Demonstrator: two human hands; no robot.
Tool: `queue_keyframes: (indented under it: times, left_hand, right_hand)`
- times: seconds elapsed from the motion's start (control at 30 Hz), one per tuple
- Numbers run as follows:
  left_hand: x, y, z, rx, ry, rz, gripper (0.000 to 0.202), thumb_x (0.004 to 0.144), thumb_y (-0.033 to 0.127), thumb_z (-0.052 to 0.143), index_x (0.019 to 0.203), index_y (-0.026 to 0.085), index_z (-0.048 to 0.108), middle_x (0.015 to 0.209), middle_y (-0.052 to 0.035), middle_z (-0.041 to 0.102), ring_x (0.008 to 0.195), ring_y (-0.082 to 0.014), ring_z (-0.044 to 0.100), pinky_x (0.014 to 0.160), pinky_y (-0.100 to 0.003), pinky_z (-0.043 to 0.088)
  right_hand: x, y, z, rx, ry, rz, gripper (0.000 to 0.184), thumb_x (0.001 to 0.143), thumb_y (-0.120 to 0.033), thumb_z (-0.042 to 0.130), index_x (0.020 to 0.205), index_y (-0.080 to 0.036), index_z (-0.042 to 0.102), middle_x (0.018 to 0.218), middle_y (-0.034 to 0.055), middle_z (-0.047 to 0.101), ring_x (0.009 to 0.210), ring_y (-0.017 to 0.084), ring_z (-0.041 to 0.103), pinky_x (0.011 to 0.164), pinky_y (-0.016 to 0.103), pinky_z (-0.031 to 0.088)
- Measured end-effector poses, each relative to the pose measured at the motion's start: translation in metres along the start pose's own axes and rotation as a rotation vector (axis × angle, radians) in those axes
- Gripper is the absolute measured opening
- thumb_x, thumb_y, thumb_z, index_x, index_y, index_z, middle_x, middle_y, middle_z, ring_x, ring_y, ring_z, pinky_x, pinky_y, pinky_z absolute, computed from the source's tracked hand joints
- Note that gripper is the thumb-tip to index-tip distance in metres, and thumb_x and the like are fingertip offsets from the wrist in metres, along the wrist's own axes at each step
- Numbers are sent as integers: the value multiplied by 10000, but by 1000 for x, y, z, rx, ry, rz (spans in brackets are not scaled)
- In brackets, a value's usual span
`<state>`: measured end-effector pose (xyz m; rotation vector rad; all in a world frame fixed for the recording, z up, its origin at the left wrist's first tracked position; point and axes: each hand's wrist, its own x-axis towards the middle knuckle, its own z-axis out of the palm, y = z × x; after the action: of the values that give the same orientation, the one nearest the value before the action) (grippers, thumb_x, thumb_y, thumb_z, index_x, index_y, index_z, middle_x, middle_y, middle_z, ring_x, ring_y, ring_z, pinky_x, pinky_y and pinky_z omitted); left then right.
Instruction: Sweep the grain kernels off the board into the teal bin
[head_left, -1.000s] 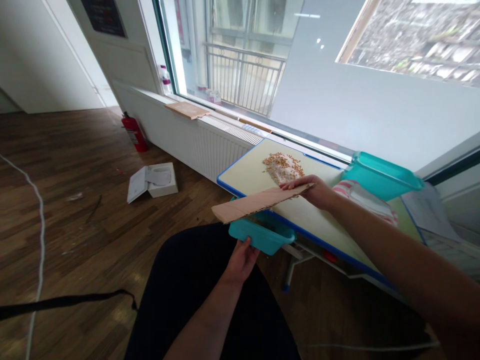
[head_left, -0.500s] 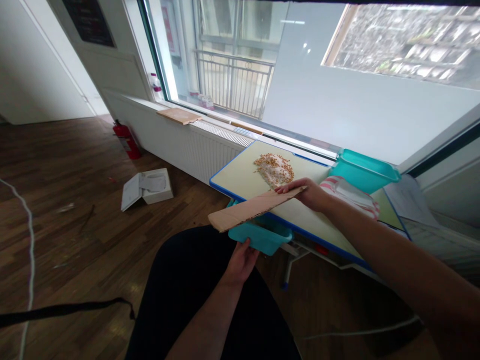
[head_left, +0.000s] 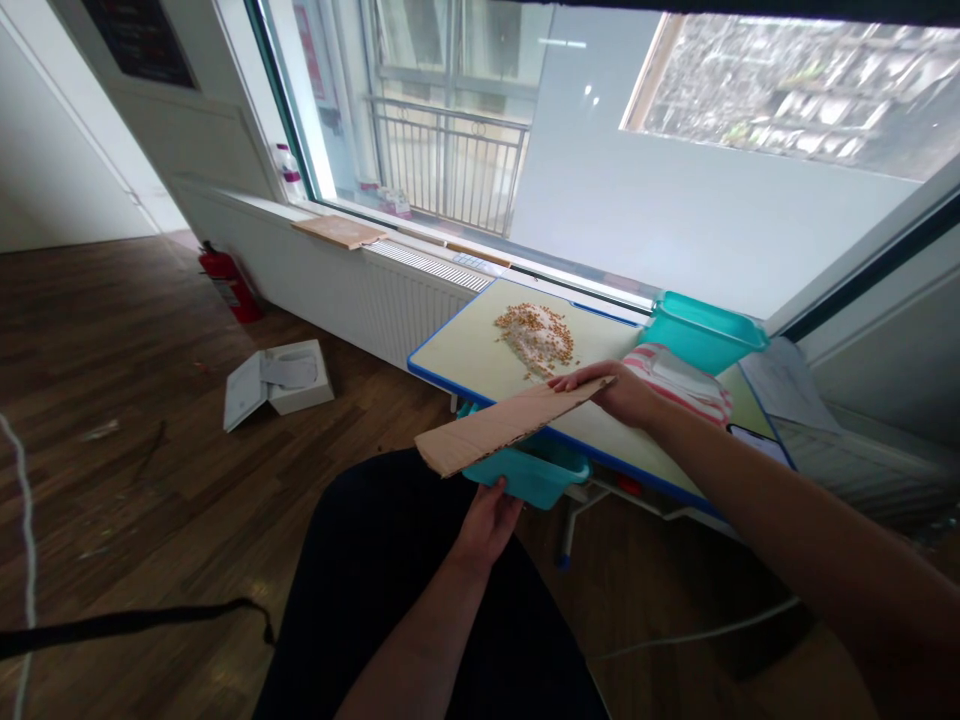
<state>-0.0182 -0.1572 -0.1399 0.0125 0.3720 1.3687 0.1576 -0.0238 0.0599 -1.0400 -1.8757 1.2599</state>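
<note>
Over the tub (head_left: 536, 480), cardboard (head_left: 510, 424) lower

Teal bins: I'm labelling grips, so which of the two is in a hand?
The near bin, at the front edge of the table, held by the left hand; the far bin stands by the window, beside the striped cloth, untouched.

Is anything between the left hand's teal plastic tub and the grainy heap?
Yes: a flat brown cardboard strip in the right hand partly covers the tub in this view; the blue table rim also lies between.
</note>
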Motion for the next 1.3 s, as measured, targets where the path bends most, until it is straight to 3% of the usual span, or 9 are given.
queue_keyframes:
  times: [0.17,0.37,0.77,1.07,1.2,1.3]
  left_hand:
    - [1,-6,1,-28,-2,0,613,830,99,702,1371,327,527,1278,-25,687,1147,-182,656,1048,-335,496]
    - [-4,-9,2,-51,9,-48,614,806,71,705,1355,295,546,1275,-47,686,1129,-197,663,1034,-345,510]
    - [-1,-11,-1,-22,-12,-63,598,810,90,708,1350,293,549,1254,-53,694,1162,-214,648,1076,-384,478]
    - [2,-9,-4,-38,-45,-58,469,812,118,716,1253,240,611,1138,-49,737,1094,-192,676,1062,-364,486]
    - [4,-10,-4,-37,-32,-59,513,803,123,732,1287,223,596,1143,-71,741,1098,-205,678,1074,-388,479]
    - [5,-11,-5,-42,-43,-54,576,799,139,745,1339,230,567,1183,-81,730,1139,-224,662,1088,-403,465]
  right_hand:
    - [-14,2,-2,-16,39,-18,279,629,-493,844,689,-230,773,917,93,782,982,270,724,993,461,527]
    - [-34,-4,5,21,97,18,290,609,-484,858,705,-221,780,901,116,780,1015,305,717,938,457,551]
    - [-58,2,7,3,142,49,157,681,-406,818,728,-260,788,958,89,781,1046,312,709,972,476,546]
    - [-52,-8,8,26,145,89,228,693,-489,798,820,-301,813,1023,96,774,1017,337,718,962,499,551]
    - [-38,-9,-7,72,278,14,269,612,-505,853,770,-293,803,967,95,781,1004,345,718,983,517,536]
    - [-22,-7,-30,116,402,-27,249,611,-490,854,740,-292,776,956,82,779,1020,340,711,951,519,552]
